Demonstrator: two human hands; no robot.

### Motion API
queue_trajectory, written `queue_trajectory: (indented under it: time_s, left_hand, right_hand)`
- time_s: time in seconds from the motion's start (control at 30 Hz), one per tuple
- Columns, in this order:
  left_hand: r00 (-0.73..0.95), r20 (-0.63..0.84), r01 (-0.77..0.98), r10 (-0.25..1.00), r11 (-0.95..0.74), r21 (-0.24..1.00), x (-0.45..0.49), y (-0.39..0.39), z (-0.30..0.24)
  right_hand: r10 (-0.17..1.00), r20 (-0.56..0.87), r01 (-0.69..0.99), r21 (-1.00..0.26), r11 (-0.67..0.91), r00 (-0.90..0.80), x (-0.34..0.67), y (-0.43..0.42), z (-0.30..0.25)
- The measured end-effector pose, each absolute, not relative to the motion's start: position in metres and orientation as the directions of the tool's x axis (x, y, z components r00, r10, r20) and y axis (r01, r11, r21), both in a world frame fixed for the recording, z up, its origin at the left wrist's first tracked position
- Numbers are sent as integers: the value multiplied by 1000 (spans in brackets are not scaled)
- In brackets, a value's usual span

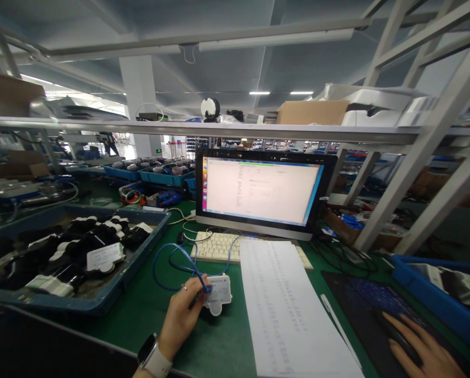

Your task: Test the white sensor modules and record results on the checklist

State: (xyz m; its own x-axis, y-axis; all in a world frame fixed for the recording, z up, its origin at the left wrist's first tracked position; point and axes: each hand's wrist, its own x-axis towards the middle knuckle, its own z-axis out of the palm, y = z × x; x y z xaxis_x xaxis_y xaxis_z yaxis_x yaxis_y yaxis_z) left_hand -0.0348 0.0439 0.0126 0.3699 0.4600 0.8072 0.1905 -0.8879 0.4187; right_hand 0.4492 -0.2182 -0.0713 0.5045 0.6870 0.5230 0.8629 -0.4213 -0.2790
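My left hand (185,310), with a watch on its wrist, is closed on the end of a blue cable (162,286). The cable end meets a small white-and-grey device (220,293) with a printed label, lying on the green table; my fingers hide the exact joint. At the lower right, my right hand (424,346) rests around a black computer mouse (400,336) on a dark mouse pad (348,299). Printed sheets of paper (278,310) lie between my hands, over part of a cream keyboard (215,247). Behind them a monitor (258,189) shows a mostly white page.
On the left stands a blue bin (112,294) of black-and-white devices. Another blue bin (435,294) is at the right edge. A white pen (339,325) lies beside the paper. A shelf (235,127) with boxes crosses above the monitor, and metal posts (408,173) rise at right.
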Motion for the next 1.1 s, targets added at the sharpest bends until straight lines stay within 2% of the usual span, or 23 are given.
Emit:
queue_trajectory:
  time_s: [1.1]
  left_hand:
    - [377,801,197,466,-885,422,-35,43,15]
  right_hand:
    - [706,526,879,-249,-406,475,442,-218,-66]
